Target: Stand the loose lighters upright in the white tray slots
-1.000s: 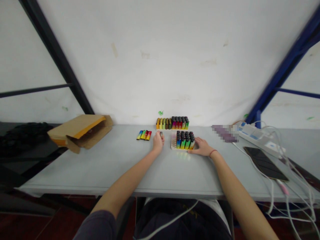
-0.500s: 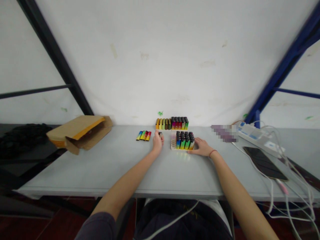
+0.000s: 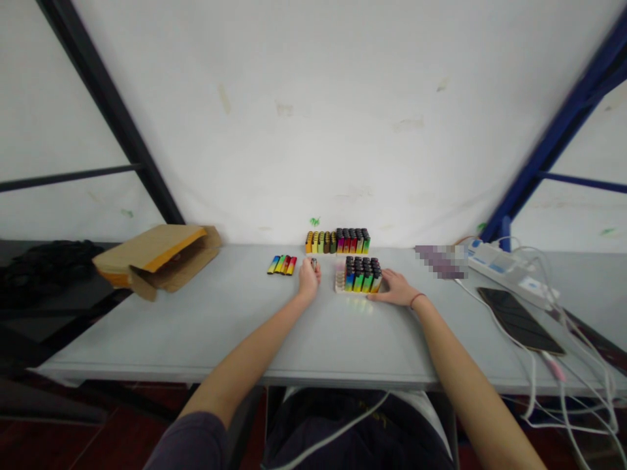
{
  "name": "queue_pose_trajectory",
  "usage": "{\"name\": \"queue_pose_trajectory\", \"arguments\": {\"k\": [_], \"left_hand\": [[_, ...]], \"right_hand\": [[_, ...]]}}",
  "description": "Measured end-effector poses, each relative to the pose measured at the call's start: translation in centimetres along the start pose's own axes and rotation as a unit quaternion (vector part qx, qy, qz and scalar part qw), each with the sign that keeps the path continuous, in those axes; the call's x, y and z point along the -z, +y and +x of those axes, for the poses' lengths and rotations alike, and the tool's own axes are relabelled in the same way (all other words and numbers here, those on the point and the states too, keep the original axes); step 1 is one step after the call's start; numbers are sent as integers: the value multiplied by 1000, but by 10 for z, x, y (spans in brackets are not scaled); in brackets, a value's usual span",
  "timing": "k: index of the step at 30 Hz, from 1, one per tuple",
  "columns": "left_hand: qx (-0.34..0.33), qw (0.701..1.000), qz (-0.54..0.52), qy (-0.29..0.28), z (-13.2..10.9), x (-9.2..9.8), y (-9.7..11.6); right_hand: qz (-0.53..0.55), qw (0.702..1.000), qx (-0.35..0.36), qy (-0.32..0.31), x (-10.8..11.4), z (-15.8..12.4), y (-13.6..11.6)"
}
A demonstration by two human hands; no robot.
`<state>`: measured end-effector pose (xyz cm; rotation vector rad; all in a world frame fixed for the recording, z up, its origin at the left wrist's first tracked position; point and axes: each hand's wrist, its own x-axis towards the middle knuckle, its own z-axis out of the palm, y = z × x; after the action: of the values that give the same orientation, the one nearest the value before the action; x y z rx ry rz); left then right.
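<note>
My left hand [image 3: 308,281] is closed around a lighter [image 3: 314,262], with only its metal top showing above the fingers. My right hand [image 3: 396,288] grips the right end of a pale lighter tray [image 3: 339,285], thumb at the front and fingers behind. Several upright lighters [image 3: 363,277] with black tops and blue, green and yellowish bodies stand in that tray, while holes show at its left end. Left of my left hand, several loose multicoloured lighters [image 3: 282,265] lie flat side by side on the table.
Against the wall stand a block of yellow-to-dark lighters [image 3: 321,243] and another of red-to-green ones [image 3: 353,241]. An open cardboard box [image 3: 157,258] lies on its side at left. At right are a phone [image 3: 520,318], a power strip [image 3: 509,271] and white cables.
My left thumb has shifted slightly at the top of the lighter, and more of its metal top shows. My right hand and the tray keep their places.
</note>
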<state>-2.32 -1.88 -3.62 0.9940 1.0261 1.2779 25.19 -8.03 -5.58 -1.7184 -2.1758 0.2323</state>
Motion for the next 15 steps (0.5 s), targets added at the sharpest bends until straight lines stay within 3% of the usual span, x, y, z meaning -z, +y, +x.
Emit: {"name": "queue_pose_trajectory", "arguments": {"k": [3, 5, 9, 12, 15], "left_hand": [[30, 999, -12, 33, -3, -4, 4], [27, 999, -17, 17, -4, -7, 5], [-79, 996, 34, -7, -8, -9, 1], [-174, 976, 129, 1, -9, -7, -1], [-209, 964, 165, -3, -8, -6, 0]], "right_hand": [[-2, 1000, -4, -5, 0, 0, 0], [1, 1000, 1, -7, 0, 0, -1], [1, 1000, 5, -1, 0, 0, -1], [-1, 1000, 4, -1, 0, 0, -1], [-3, 1000, 0, -9, 1, 0, -1]]}}
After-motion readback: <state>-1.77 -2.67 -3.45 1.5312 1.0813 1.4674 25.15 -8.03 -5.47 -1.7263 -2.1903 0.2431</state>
